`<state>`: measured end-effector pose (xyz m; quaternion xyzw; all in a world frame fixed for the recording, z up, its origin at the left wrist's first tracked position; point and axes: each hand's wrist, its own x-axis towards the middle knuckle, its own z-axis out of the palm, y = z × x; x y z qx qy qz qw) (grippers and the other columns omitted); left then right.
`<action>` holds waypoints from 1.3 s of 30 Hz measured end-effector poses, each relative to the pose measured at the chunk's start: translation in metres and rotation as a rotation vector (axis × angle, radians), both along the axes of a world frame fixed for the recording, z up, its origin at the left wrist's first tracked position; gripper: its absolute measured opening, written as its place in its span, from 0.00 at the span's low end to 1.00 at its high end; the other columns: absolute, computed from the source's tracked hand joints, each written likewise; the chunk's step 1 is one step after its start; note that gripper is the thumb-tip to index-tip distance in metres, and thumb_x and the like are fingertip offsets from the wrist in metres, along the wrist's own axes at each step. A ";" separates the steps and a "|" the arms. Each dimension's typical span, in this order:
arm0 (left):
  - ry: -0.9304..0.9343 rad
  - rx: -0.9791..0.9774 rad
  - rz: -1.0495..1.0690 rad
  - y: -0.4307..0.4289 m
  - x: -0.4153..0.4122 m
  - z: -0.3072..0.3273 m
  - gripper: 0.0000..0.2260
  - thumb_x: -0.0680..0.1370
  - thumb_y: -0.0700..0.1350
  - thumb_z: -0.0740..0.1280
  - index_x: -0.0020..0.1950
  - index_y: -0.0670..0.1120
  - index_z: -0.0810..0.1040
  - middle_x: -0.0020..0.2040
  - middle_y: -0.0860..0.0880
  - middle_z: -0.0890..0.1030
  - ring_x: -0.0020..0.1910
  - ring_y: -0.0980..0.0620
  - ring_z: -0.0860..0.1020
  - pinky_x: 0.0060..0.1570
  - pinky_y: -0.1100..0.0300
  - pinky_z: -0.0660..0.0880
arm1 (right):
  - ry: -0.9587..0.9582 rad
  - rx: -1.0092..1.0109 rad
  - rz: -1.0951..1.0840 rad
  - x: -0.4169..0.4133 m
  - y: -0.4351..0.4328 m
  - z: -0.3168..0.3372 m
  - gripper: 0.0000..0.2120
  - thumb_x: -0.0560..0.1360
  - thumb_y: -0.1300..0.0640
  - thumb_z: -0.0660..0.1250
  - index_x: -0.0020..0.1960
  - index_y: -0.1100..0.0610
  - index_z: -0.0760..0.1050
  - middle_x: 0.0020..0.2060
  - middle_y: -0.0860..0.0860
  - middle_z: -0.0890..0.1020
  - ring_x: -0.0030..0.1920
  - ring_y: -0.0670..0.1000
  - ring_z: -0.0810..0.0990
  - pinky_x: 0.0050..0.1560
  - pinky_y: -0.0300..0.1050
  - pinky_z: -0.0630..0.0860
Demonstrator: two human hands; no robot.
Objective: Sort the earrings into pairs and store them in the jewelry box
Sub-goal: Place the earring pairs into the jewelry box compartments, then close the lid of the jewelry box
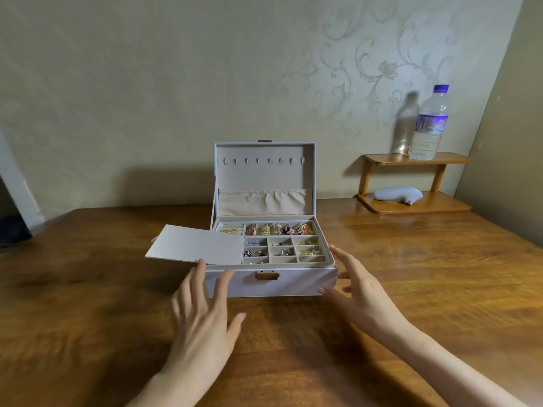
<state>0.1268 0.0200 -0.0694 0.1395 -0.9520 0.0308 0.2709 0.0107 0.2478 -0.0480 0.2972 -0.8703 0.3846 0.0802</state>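
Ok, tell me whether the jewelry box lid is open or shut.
Open. The lid stands upright behind the jewelry box, its lining and the earrings in the tray exposed.

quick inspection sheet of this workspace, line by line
surface: glossy wooden table
job's things: white jewelry box, lid upright; earrings in many tray compartments; flat white cover tilted over the tray's left part
clutter: water bottle on a small wooden shelf; grey object on its lower tier
grippers: left hand open, fingertips at the cover's edge; right hand open by the box's right front corner, contact unclear
cables: nothing seen
surroundings: patterned wallpaper behind
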 end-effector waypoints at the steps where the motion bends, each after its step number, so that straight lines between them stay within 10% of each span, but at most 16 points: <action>1: 0.007 0.022 0.000 0.001 -0.004 0.000 0.37 0.57 0.54 0.80 0.62 0.48 0.70 0.65 0.33 0.71 0.61 0.34 0.73 0.50 0.38 0.73 | -0.007 0.002 -0.005 0.000 0.000 0.000 0.35 0.73 0.51 0.69 0.74 0.44 0.55 0.70 0.46 0.67 0.59 0.44 0.73 0.58 0.47 0.75; 7: 0.159 0.267 0.021 0.009 -0.011 -0.002 0.35 0.59 0.48 0.80 0.62 0.46 0.69 0.65 0.34 0.66 0.62 0.33 0.69 0.54 0.37 0.71 | -0.065 -0.044 -0.037 0.004 -0.004 0.001 0.36 0.74 0.53 0.69 0.75 0.46 0.53 0.70 0.48 0.68 0.59 0.46 0.74 0.59 0.48 0.76; 15: 0.434 1.241 0.025 0.000 -0.015 0.009 0.40 0.73 0.47 0.71 0.75 0.50 0.48 0.76 0.48 0.54 0.74 0.46 0.57 0.70 0.46 0.61 | -0.410 -0.507 -0.081 0.004 -0.016 0.003 0.34 0.73 0.45 0.67 0.75 0.46 0.57 0.68 0.51 0.71 0.63 0.49 0.72 0.65 0.51 0.70; 26: 0.536 0.616 -0.361 0.026 -0.044 0.022 0.39 0.70 0.52 0.69 0.73 0.56 0.47 0.74 0.50 0.61 0.73 0.52 0.57 0.72 0.47 0.41 | -0.500 -0.780 -0.062 -0.004 -0.033 0.026 0.22 0.80 0.42 0.51 0.71 0.50 0.65 0.67 0.49 0.73 0.65 0.49 0.72 0.62 0.46 0.66; 30: 0.501 0.479 -0.427 0.016 -0.052 0.025 0.29 0.72 0.58 0.61 0.69 0.53 0.57 0.68 0.52 0.68 0.68 0.56 0.62 0.70 0.44 0.50 | -0.554 -0.788 -0.022 -0.012 -0.035 0.038 0.25 0.81 0.42 0.49 0.72 0.53 0.64 0.68 0.51 0.72 0.68 0.51 0.70 0.70 0.51 0.61; 35: 0.372 0.395 -0.141 -0.020 -0.058 0.028 0.19 0.76 0.53 0.63 0.63 0.47 0.73 0.66 0.47 0.70 0.67 0.46 0.65 0.66 0.45 0.57 | -0.493 -0.578 -0.011 -0.025 -0.037 0.032 0.25 0.79 0.45 0.59 0.73 0.53 0.64 0.70 0.51 0.69 0.67 0.49 0.68 0.69 0.48 0.63; 39: 0.184 0.547 -0.034 -0.032 -0.059 0.028 0.23 0.78 0.54 0.61 0.71 0.47 0.64 0.73 0.46 0.59 0.72 0.47 0.58 0.69 0.48 0.56 | -0.270 -0.229 -0.054 -0.037 -0.041 0.020 0.23 0.77 0.56 0.64 0.71 0.52 0.66 0.72 0.50 0.66 0.70 0.54 0.67 0.69 0.53 0.66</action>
